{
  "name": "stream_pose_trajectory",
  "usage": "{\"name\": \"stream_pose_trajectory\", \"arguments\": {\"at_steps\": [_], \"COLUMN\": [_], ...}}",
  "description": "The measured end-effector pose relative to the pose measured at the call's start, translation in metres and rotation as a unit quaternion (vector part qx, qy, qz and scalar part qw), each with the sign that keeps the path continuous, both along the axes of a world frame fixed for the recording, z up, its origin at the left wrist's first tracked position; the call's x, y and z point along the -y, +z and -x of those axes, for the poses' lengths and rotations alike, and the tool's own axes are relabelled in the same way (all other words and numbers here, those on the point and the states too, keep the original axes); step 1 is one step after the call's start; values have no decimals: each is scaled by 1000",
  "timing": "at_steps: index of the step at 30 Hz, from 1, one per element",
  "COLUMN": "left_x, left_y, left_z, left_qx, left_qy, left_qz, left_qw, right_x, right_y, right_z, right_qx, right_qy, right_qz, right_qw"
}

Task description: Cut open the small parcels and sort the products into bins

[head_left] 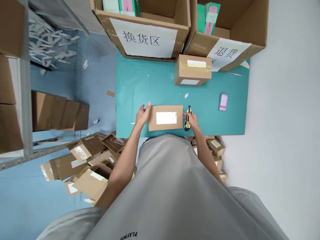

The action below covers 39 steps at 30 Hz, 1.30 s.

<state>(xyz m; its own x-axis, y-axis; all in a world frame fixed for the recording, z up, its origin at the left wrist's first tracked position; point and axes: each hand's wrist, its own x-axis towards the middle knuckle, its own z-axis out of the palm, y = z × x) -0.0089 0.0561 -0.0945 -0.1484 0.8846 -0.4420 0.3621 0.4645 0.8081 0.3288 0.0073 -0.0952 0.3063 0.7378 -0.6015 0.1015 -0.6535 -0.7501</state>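
Note:
A closed brown cardboard box [153, 126] with a white label lies near the front edge of the teal table, in front of my body. My left hand [143, 115] grips the box's left end, its thumb along the upper left corner. Beside the right end, my right hand [192, 119] is closed around a yellow and black utility knife [186, 125]. Some fingers of that hand reach toward the box's right side; whether they touch it I cannot tell. The knife's blade is too small to make out.
Behind stand two large open cartons [183, 22] [200, 45] with handwritten signs and green-pink packs inside. A taped box [192, 71] sits before them. A phone-like object [223, 102] lies right on the table [140, 83]. Emptied boxes [91, 183] are heaped on the floor left.

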Motion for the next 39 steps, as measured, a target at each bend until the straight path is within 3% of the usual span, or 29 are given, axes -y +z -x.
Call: {"name": "stream_pose_trajectory", "arguments": {"at_steps": [3, 8, 12, 15, 18, 21, 24, 26, 29, 32, 39], "left_x": [21, 51, 66, 71, 70, 67, 63, 63, 64, 66, 66], "left_y": [20, 39, 34, 26, 20, 16, 13, 12, 10, 8, 6], "left_z": [-7, -3, 14, 24, 30, 32, 32, 31, 30, 29, 30], "left_qx": [41, 91, 89, 101, 110, 130, 156, 167, 174, 177, 175], "left_qy": [28, -41, -121, -174, -200, -207, -211, -209, -207, -216, -227], "left_qz": [7, -65, -51, -40, -47, -39, -28, -26, -26, -39, -57], "left_qw": [999, 993, 987, 979, 973, 969, 965, 963, 962, 959, 956], "right_x": [22, 59, 70, 64, 50, 33, 15, 5, -6, -12, -18], "right_y": [18, 37, 45, 62, 87, 109, 119, 122, 126, 134, 146], "right_z": [-9, -3, 8, 12, 24, 55, 97, 120, 140, 149, 161], "right_qx": [49, 120, 145, 190, 261, 310, 335, 351, 388, 415, 442], "right_qy": [4, 7, 28, 31, 109, 303, 479, 553, 613, 644, 668], "right_qz": [-21, 4, 16, -24, -59, -57, -47, -40, -24, 5, 34], "right_qw": [999, 993, 989, 981, 957, 900, 810, 754, 688, 643, 598]}}
